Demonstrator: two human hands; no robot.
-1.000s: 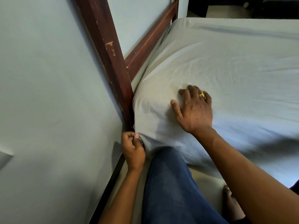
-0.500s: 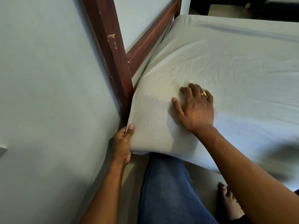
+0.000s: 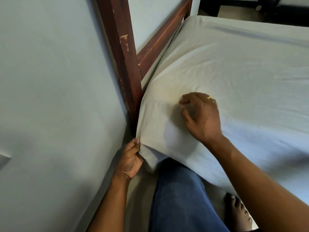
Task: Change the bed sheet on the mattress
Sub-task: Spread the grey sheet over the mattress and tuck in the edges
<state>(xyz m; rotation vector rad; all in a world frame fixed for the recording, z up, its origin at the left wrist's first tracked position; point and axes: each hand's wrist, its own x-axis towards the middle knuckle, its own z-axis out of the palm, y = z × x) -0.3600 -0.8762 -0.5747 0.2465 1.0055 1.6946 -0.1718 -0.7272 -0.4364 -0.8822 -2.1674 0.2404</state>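
A pale grey bed sheet [image 3: 234, 77] covers the mattress, whose near corner bulges beside the wooden post. My left hand [image 3: 131, 158] grips a fold of the sheet at the bottom of that corner, thumb on the cloth. My right hand [image 3: 202, 118], with a gold ring, hovers or rests on top of the corner with its fingers curled; I cannot tell whether they pinch cloth. The underside of the mattress is hidden.
A dark red wooden bedpost [image 3: 122, 64] and side rail [image 3: 160, 41] stand against the pale wall [image 3: 50, 97] at left. My blue-trousered leg [image 3: 178, 198] and bare foot [image 3: 237, 213] are on the floor below. Dark furniture [image 3: 250, 7] sits beyond the bed.
My left hand slid down from the corner's side to grip a fold under it. My right hand's flat fingers have curled and lifted slightly. The view moved closer.
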